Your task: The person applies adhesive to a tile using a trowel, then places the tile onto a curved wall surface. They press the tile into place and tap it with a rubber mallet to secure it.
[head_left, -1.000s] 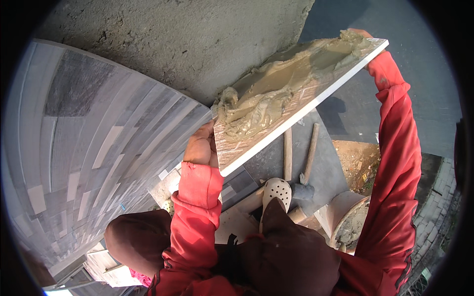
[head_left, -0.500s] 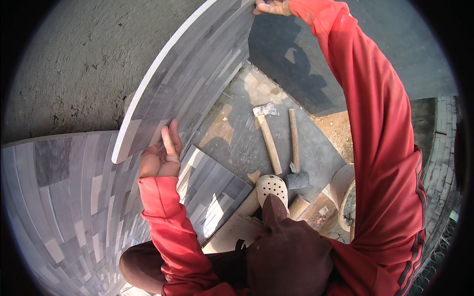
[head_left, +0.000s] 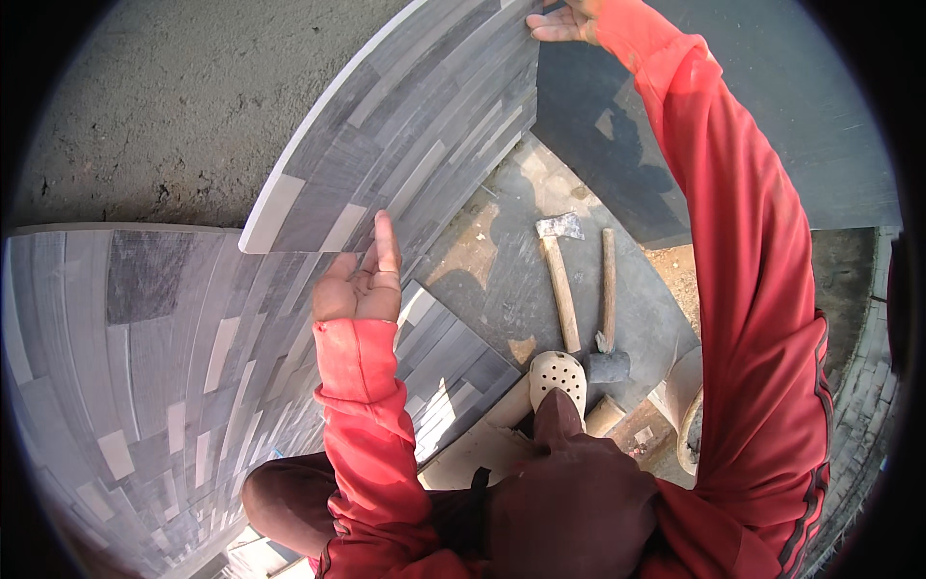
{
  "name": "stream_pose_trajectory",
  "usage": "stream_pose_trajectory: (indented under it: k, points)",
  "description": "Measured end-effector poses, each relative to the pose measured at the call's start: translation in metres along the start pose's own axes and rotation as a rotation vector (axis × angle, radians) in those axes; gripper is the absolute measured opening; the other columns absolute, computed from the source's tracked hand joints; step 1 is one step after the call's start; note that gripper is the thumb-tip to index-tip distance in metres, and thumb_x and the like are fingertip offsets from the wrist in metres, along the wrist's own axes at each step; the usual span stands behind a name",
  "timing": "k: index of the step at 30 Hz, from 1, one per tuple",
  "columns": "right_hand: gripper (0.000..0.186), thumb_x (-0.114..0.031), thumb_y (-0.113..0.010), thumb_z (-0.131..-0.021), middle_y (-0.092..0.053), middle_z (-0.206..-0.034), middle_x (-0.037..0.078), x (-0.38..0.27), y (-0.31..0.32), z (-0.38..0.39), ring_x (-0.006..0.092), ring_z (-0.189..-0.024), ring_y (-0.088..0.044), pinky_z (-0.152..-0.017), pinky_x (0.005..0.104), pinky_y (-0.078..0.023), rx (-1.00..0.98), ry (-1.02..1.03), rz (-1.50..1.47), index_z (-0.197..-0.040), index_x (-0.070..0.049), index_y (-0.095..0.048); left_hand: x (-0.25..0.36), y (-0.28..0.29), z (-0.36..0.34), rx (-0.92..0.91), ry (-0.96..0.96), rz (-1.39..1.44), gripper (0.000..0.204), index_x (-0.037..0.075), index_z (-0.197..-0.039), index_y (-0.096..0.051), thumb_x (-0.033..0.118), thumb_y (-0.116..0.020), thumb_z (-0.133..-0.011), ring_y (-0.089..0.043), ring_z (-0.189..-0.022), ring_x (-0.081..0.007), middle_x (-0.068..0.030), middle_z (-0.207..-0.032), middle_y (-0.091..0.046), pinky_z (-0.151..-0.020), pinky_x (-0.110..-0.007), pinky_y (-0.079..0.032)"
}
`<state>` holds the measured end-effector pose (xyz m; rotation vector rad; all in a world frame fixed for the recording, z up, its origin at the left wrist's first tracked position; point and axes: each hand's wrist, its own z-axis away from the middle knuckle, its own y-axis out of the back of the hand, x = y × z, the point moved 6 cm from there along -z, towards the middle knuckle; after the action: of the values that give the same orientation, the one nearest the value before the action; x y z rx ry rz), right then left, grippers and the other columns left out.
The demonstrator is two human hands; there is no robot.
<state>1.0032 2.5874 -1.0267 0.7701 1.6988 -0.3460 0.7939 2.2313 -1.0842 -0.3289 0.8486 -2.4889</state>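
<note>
A grey plank-patterned tile (head_left: 386,116) with a pale edge stands raised against the rough cement wall (head_left: 174,96), above a lower tiled wall section (head_left: 154,367). My left hand (head_left: 362,280), in a red sleeve, supports its lower edge, the index finger extended and other fingers bent. My right hand (head_left: 569,24) reaches to the tile's upper right corner and holds it there, fingers partly stretched out. The mortar seen earlier on the tile's back is hidden.
Below lie a hatchet (head_left: 561,289), a mallet (head_left: 608,365) and a grey slab (head_left: 473,261). My shoe (head_left: 558,381) rests beside another patterned tile (head_left: 453,367). A bucket (head_left: 687,434) stands at right, near a dark board (head_left: 791,125).
The tile has swung from tilted, mortar upward, to upright against the wall, patterned face showing. In the last half second it and both hands shifted rightward and slightly upward in view.
</note>
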Motion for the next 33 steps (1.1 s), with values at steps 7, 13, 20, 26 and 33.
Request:
stream_pose_trajectory:
  k: [7, 13, 20, 26, 33]
  points:
    - [0.035, -0.033, -0.063, -0.094, -0.059, -0.102, 0.012, 0.022, 0.001, -0.018, 0.0297, -0.087, -0.063, -0.078, 0.0452, -0.059, 0.577, -0.746, -0.374, -0.112, -0.004, -0.062, 0.021, -0.017, 0.029, -0.168, -0.156, -0.103, 0.049, -0.012, -0.146, -0.008, 0.007, -0.027, -0.105, -0.043, -0.129, -0.0536, -0.0325, -0.147, -0.027, -0.108, -0.058, -0.05]
    - [0.063, -0.055, -0.066, -0.091, -0.063, -0.097, 0.015, 0.004, -0.018, 0.0, 0.0233, -0.085, -0.071, -0.075, 0.0328, -0.061, 0.508, -0.427, -0.328, -0.116, 0.002, -0.062, 0.021, -0.023, 0.046, -0.29, -0.302, -0.348, 0.058, -0.015, -0.143, -0.014, 0.005, -0.051, -0.102, -0.049, -0.127, -0.0479, -0.0355, -0.137, -0.034, -0.109, -0.049, -0.051]
    - [0.084, -0.07, -0.073, -0.077, -0.061, -0.098, 0.011, -0.025, -0.046, 0.011, 0.0195, -0.088, -0.069, -0.079, 0.0311, -0.057, 0.486, -0.325, 0.093, -0.12, 0.001, -0.062, 0.022, -0.013, 0.048, -0.308, -0.37, -0.572, 0.066, -0.02, -0.136, -0.028, 0.018, -0.066, -0.098, -0.058, -0.121, -0.0395, -0.0355, -0.134, -0.047, -0.104, -0.043, -0.055]
    - [0.088, -0.076, -0.07, -0.075, -0.062, -0.113, 0.012, -0.03, -0.038, 0.017, 0.0238, -0.103, -0.065, -0.084, 0.0357, -0.055, 0.519, -0.365, 0.183, -0.125, -0.003, -0.063, 0.024, -0.006, 0.046, -0.25, -0.377, -0.756, 0.085, -0.018, -0.14, -0.026, 0.037, -0.071, -0.092, -0.055, -0.124, -0.0399, -0.035, -0.137, -0.044, -0.104, -0.047, -0.054]
    - [0.091, -0.074, -0.066, -0.079, -0.061, -0.13, 0.015, -0.035, -0.053, 0.022, 0.0292, -0.123, -0.057, -0.095, 0.041, -0.052, 0.6, -0.297, 0.2, -0.136, -0.004, -0.059, 0.036, 0.006, 0.046, -0.135, -0.476, -0.898, 0.097, -0.017, -0.136, -0.031, 0.048, -0.08, -0.082, -0.056, -0.12, -0.0405, -0.0336, -0.136, -0.043, -0.095, -0.053, -0.057]
